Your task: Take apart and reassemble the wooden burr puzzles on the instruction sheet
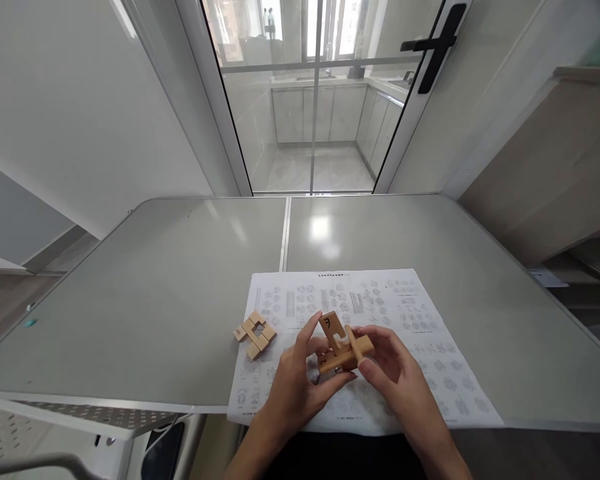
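Above a printed sheet, both my hands hold notched wooden puzzle pieces (341, 361) that are partly fitted together. My left hand (299, 380) grips them from the left, with its thumb below and its fingers behind. One flat piece (333, 327) stands up at a tilt and bears a dark handwritten mark. My right hand (397, 373) is closed on the right end, thumb and fingers around a thin wooden stick (353, 343) that slants across the other pieces. The fingers hide some of the joints. Left of my hands lies a small interlocked wooden puzzle (255, 335), partly on the sheet.
The white sheet (430, 333) carries rows of small assembly diagrams and reaches the front edge of the grey table (180, 267). A seam runs across the tabletop. Beyond stands a glass door (310, 120) with a black handle (436, 47). Shelves (580, 267) are at the right.
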A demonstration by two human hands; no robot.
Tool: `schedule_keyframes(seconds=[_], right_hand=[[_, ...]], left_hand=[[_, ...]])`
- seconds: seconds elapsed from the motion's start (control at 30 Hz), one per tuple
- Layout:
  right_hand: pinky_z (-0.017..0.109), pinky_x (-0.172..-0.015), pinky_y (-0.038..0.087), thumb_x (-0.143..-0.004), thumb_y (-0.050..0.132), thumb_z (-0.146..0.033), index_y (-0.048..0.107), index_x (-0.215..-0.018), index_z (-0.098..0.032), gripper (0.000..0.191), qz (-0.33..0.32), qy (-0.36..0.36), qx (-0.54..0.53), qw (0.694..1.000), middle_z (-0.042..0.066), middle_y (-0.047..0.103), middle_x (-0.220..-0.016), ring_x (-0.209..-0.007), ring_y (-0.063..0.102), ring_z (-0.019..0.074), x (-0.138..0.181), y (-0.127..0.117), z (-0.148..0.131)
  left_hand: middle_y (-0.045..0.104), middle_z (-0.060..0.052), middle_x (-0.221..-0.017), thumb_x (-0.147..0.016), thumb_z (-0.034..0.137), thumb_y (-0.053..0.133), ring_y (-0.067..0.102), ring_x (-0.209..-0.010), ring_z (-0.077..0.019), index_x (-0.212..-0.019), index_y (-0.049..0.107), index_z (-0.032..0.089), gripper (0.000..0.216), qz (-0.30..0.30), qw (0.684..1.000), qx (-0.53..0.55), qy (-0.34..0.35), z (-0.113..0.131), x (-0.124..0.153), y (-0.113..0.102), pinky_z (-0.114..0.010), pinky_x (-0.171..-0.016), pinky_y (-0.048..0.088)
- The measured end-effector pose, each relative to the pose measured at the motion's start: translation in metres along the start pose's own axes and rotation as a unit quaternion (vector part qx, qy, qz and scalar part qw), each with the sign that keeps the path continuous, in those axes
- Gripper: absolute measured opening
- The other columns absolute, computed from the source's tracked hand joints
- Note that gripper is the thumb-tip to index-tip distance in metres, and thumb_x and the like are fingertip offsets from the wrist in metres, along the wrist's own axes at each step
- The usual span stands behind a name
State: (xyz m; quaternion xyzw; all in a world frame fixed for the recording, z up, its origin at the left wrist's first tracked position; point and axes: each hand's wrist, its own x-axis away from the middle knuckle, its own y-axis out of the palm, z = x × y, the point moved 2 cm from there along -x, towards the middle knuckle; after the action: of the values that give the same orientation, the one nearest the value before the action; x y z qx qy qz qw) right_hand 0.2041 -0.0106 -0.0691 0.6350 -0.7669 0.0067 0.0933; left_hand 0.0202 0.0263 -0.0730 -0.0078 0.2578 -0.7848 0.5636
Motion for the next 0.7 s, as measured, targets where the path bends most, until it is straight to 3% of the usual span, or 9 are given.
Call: schedule_keyframes(seconds=[0.13, 0.3, 0.43, 0.6, 0.7], right_hand=[[0.047, -0.107, 0.057, -0.083, 0.084, -0.057, 0.070, -0.116, -0.030, 0.045, -0.031, 0.022, -0.004, 0.999, 0.010, 0.073, -0.131, -0.125, 0.069, 0.0335, 0.000, -0.009, -0.003], [0.045, -0.105, 0.058, -0.082, 0.083, -0.060, 0.071, -0.113, -0.029, 0.045, -0.047, 0.028, -0.015, 0.998, 0.009, 0.074, -0.126, -0.121, 0.070, 0.0330, 0.003, -0.015, -0.005], [0.039, -0.100, 0.061, -0.086, 0.081, -0.058, 0.070, -0.114, -0.030, 0.041, -0.043, 0.038, -0.039, 0.998, 0.008, 0.073, -0.126, -0.122, 0.069, 0.0311, 0.005, -0.014, -0.002], [0.038, -0.089, 0.063, -0.089, 0.079, -0.058, 0.069, -0.115, -0.029, 0.040, -0.068, 0.049, -0.033, 0.996, 0.009, 0.073, -0.124, -0.113, 0.072, 0.0302, 0.005, -0.010, -0.005], [0.038, -0.088, 0.064, -0.088, 0.079, -0.058, 0.069, -0.115, -0.029, 0.040, -0.071, 0.055, -0.037, 0.995, 0.008, 0.074, -0.120, -0.112, 0.072, 0.0305, 0.006, -0.009, -0.007]], left_hand=[[0.081, 0.001, -0.104, -0.092, 0.030, 0.080, 0.076, -0.086, -0.0169, -0.164, 0.025, 0.037, 0.091, -0.027, 1.000, 0.014, 0.003, 0.002, 0.001, -0.002, -0.032, -0.087, 0.061], [0.083, 0.002, -0.103, -0.090, 0.033, 0.083, 0.071, -0.071, -0.0131, -0.164, 0.026, 0.037, 0.095, -0.050, 0.999, 0.022, 0.004, 0.005, 0.000, -0.001, -0.025, -0.072, 0.059], [0.084, 0.001, -0.100, -0.090, 0.038, 0.083, 0.070, -0.069, -0.0126, -0.162, 0.030, 0.035, 0.090, -0.052, 0.998, 0.025, 0.010, 0.006, -0.001, 0.000, -0.024, -0.070, 0.060], [0.082, 0.002, -0.095, -0.093, 0.042, 0.080, 0.076, -0.076, -0.0150, -0.150, 0.044, 0.033, 0.068, -0.048, 0.998, -0.006, 0.036, 0.004, 0.001, -0.002, -0.027, -0.076, 0.062], [0.081, 0.000, -0.101, -0.093, 0.047, 0.079, 0.078, -0.082, -0.0166, -0.151, 0.045, 0.033, 0.069, -0.048, 0.998, -0.026, 0.029, 0.003, 0.003, -0.002, -0.029, -0.079, 0.063]])
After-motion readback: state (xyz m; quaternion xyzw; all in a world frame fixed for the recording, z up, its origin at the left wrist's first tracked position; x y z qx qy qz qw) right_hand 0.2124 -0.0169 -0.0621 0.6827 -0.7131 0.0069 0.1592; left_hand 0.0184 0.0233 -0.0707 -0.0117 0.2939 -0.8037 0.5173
